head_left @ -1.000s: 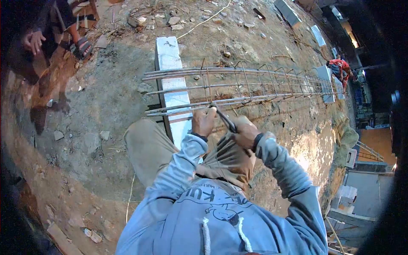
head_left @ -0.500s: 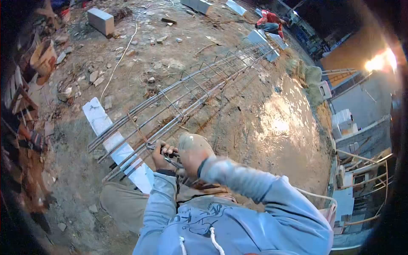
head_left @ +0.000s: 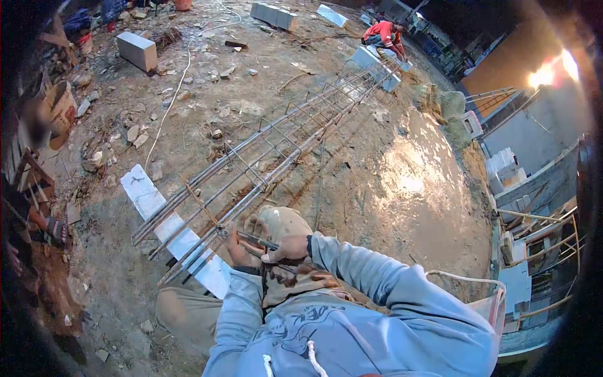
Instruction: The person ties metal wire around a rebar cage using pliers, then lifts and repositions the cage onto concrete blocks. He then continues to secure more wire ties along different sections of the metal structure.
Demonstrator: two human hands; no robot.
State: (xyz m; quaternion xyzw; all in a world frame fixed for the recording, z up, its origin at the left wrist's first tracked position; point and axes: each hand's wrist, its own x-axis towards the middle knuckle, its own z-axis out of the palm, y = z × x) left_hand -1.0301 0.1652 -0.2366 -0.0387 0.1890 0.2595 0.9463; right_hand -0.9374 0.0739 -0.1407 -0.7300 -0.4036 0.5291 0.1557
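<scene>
Long rebar cage point(head_left: 276, 151) of steel bars and square stirrups slants across the ground, its near end on a white block point(head_left: 217, 274). At its near corner, the head of dark metal pincers point(head_left: 251, 240) meets a bar. My right hand point(head_left: 290, 249) is wrapped round the pincers' handle end. My left hand point(head_left: 239, 250) is beside the bar with its palm toward the pincers and its fingers loosely apart; the tool crosses in front of it. Any wire at the jaws is too small to make out.
A person in red point(head_left: 382, 34) crouches at the cage's far end, by other white blocks point(head_left: 365, 58). A grey block point(head_left: 137, 51) and a pale cable point(head_left: 171, 107) lie to the left. Wet mud point(head_left: 408, 182) shines at right, near a lit lamp point(head_left: 553, 72).
My right hand has moved from above my knee down to the pincers' handle end. My left hand's fingers have loosened from around the tool. The view has shifted slightly.
</scene>
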